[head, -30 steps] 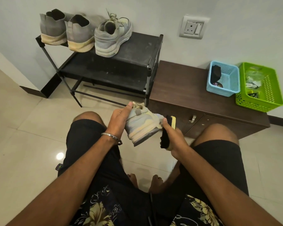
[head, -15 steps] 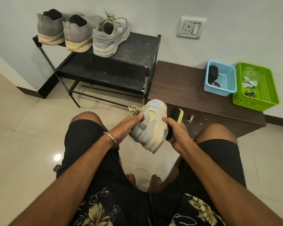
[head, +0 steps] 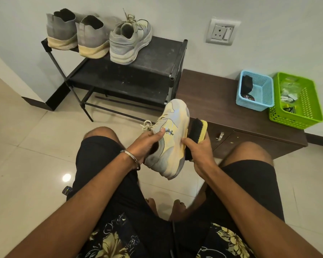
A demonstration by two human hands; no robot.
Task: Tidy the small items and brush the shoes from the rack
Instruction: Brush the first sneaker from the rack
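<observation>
1. Left hand (head: 146, 144): fingers curled into the collar opening of a sneaker (head: 171, 138), thumb pressed on its side panel; grasping the shoe. A metal bangle (head: 131, 158) sits on the wrist.
2. Right hand (head: 199, 152): fingers wrapped round a shoe brush (head: 197, 134), grasping it. Brush has a yellow back and black bristles; the bristles lie against the sneaker's sole edge.
3. Sneaker, held: pale cream and grey, lace-up, toe pointing away and upward, sole turned to the right. It is lifted above the floor between the person's knees, in front of the low cabinet.
4. Person: seated, black shorts, floral-print garment at the lower edge of the view, bare toes visible on the tiled floor (head: 26, 164).
5. Shoe rack (head: 157, 58): black, two shelves, against the wall. Top shelf carries a matching sneaker (head: 129, 41) and, to its left, a pair of grey knit shoes (head: 78, 34), heels toward the camera.
6. Low cabinet (head: 213, 101): dark brown wood, just right of the rack, metal handle on its front.
7. Blue basket (head: 255, 90): on the cabinet top, holding dark items I cannot identify.
8. Green basket (head: 296, 101): touching the blue one on its right, holding small packets.
9. Wall socket (head: 222, 32): white, above the cabinet.
</observation>
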